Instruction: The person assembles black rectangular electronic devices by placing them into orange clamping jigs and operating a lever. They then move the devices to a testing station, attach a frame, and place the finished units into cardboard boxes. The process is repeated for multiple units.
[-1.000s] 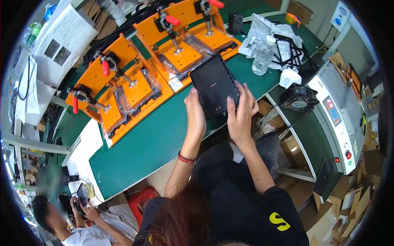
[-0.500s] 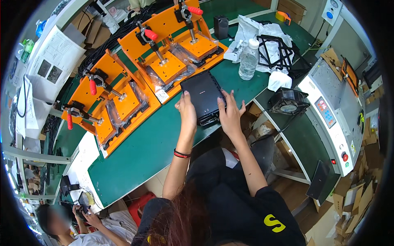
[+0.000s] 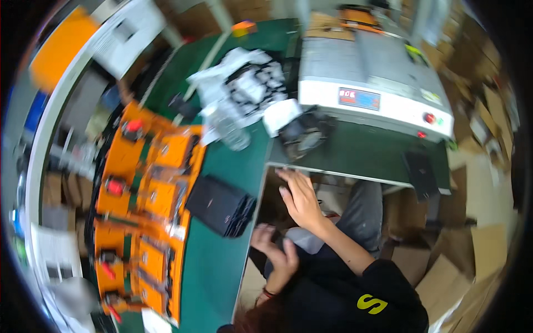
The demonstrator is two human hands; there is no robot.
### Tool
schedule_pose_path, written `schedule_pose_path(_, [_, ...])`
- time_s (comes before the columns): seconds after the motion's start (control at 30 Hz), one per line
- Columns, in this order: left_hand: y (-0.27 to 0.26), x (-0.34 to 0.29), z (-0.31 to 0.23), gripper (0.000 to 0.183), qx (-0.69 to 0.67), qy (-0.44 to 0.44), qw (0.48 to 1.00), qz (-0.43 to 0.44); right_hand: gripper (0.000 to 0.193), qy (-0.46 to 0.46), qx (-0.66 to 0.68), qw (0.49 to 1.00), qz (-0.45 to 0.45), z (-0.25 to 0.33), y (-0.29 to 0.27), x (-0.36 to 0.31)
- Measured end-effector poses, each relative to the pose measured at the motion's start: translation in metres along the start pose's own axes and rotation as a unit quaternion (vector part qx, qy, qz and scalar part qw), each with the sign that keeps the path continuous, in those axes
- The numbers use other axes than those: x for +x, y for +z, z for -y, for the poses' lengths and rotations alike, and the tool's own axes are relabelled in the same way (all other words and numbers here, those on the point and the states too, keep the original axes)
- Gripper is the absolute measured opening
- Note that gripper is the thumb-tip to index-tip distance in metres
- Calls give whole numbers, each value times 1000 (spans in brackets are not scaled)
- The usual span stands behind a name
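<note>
A stack of flat black panels (image 3: 217, 203) lies on the green table, close to its edge. Neither hand touches it. My right hand (image 3: 303, 202) is raised off to the right of the stack, over the gap between the two tables, empty with its fingers stretched out. Lower down and nearer to me, my left hand (image 3: 275, 254) is smeared by motion; its thumb and fingers look apart and nothing shows in it. To the left of the stack stand orange clamping fixtures (image 3: 180, 252) with red-handled toggle clamps and black parts in clear film.
A clear plastic bottle (image 3: 230, 130) stands by white wrapping and black frames (image 3: 256, 83). Beside them sits a black fan (image 3: 306, 132). A grey-white machine (image 3: 383, 72) with a control panel occupies the right table. Another black panel (image 3: 420, 175) leans at that table's right end; cardboard (image 3: 449, 283) lies beyond.
Both hands have let go of the black stack, which now rests alone on the table. They have drawn away to its right. The whole view has swung towards the machine.
</note>
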State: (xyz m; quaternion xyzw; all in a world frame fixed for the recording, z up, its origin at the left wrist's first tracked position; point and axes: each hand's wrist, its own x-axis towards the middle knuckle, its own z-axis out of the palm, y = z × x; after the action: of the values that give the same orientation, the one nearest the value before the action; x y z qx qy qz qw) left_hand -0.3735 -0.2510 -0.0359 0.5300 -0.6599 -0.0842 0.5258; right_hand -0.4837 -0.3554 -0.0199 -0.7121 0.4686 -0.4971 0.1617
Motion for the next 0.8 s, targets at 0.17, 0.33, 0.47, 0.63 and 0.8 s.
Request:
schedule_pose_path(0.17, [89,-54,-12,42,-130,-2,893,431,18,57,-136,986,-78,-8,-129,-67])
schedule_pose_path(0.33, [151,-89,26,50,3,164,745,647,18,118,-465,857,-187,32,-274,-167])
schedule_pose_path(0.47, [183,-95,42,47,-25,136,715,686,2,259,-637,645,-334,105,-378,-280])
schedule_pose_path(0.63, [193,-98,82,49,-16,138,697,704,27,319,-371,600,-633,73,-490,-435])
schedule_pose_path(0.8, [183,-105,74,58,-22,100,741,663,30,665,-368,631,-152,-60,-498,-511])
